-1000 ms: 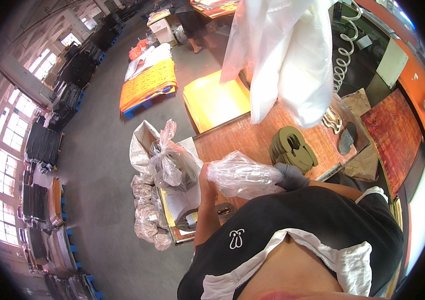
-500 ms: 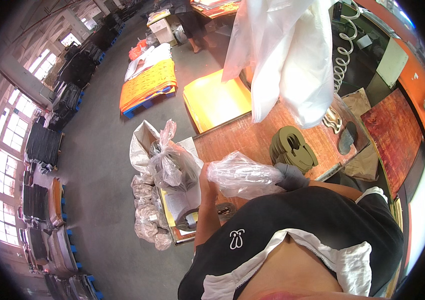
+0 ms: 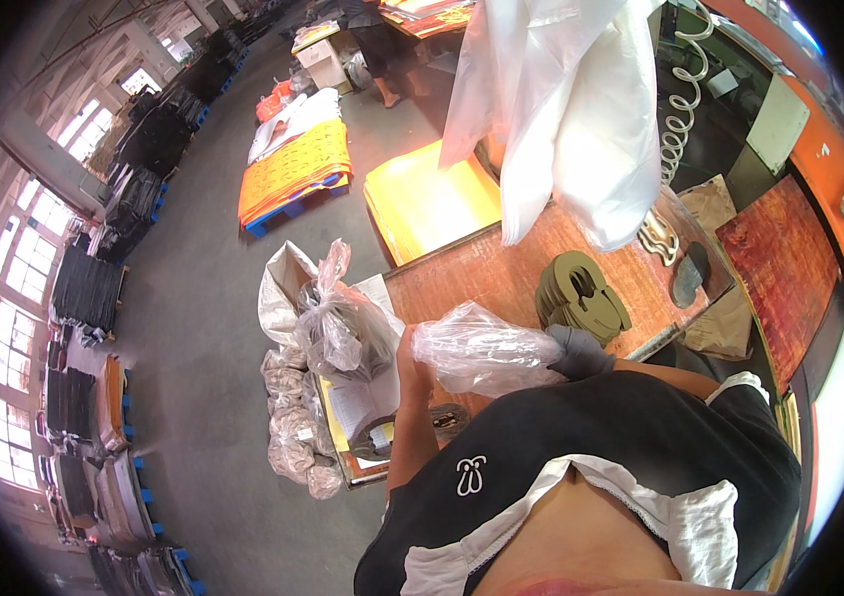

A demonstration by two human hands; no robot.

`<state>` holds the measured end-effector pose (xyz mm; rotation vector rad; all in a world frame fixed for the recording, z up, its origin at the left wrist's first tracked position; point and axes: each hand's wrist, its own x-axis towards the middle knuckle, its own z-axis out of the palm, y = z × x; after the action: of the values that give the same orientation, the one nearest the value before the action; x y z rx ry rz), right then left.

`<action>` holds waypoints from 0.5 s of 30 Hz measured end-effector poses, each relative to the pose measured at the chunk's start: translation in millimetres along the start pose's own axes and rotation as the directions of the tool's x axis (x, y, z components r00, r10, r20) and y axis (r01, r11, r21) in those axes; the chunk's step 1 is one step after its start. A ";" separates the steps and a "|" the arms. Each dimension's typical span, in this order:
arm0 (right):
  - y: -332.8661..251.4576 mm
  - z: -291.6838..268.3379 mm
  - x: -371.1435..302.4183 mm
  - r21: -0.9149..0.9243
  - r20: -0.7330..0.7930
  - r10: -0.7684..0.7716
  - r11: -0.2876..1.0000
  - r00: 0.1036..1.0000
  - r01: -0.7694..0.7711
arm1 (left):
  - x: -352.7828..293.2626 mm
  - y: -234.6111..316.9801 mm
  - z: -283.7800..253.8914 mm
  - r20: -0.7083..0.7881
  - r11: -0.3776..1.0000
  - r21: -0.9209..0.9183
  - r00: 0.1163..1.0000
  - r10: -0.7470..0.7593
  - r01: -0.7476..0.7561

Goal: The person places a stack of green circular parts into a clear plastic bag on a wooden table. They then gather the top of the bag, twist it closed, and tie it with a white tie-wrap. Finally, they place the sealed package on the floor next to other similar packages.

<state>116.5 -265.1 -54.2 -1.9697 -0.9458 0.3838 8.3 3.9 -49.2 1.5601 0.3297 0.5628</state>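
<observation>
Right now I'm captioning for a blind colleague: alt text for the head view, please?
A person's left hand and grey-gloved right hand hold a clear plastic bag over a reddish wooden table. An olive stack of cut-outs lies to the right, a knotted bag to the left; white plastic hangs beyond.

Olive cutouts (image 3: 589,314) on wooden table (image 3: 486,266)

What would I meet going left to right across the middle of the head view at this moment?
Stacked dark sheets → knotted plastic bag → left hand → clear plastic bag → gloved right hand → dark grey flat piece → reddish board.
</observation>
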 end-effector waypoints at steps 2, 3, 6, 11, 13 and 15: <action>1.9 1.4 -0.3 0.022 -0.005 -0.001 1.000 1.000 0.002 | -0.4 0.7 0.4 0.003 1.000 -0.019 1.000 -0.005 0.005; 2.8 2.1 -0.6 0.029 -0.013 -0.007 1.000 1.000 0.007 | -0.8 1.4 0.8 0.004 0.999 -0.035 1.000 -0.012 0.012; 4.6 3.1 -1.5 0.056 -0.013 -0.005 0.998 1.000 0.006 | -1.5 4.6 1.6 0.011 0.999 -0.034 1.000 -0.021 0.022; 2.2 1.6 -1.0 0.022 -0.016 -0.009 1.000 1.000 0.010 | -1.6 9.5 2.3 0.017 1.000 -0.015 1.000 -0.023 0.024; -0.2 0.6 -0.7 0.004 -0.018 -0.020 1.000 1.000 0.020 | -2.1 10.6 2.3 0.018 1.000 -0.024 1.000 -0.016 0.016; -2.7 0.2 -1.4 0.032 -0.026 -0.026 0.999 0.999 0.027 | -2.6 11.3 2.5 0.021 0.999 -0.031 1.000 -0.008 0.009</action>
<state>114.2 -265.2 -52.2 -1.9264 -0.9425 0.3562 6.0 -0.5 -38.4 1.5334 0.3100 0.5421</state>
